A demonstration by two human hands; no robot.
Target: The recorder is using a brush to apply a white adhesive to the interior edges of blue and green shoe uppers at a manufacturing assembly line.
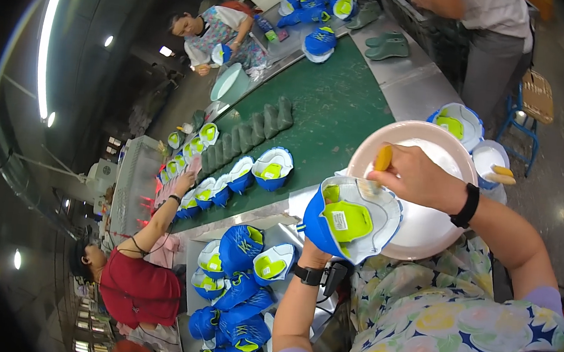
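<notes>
My left hand (315,254) is wrapped round the underside of a blue shoe upper (352,222), mostly hidden by it. The upper's white, wavy inner edge and lime-green lining with a white label face up. In my right hand (421,179) is a yellow-handled brush (383,157), its bristles against or just over the upper's far white edge. Both are at the left side of a pale pink basin (364,150) with white liquid in it; the upper hides part of its rim.
Blue uppers (241,247) pile on a metal surface at left. More uppers (272,168) and dark shoe lasts (252,129) line the green belt (345,87). At right stand a white tub (491,155) with a brush and another upper (460,122). Co-workers (142,285) work around the belt.
</notes>
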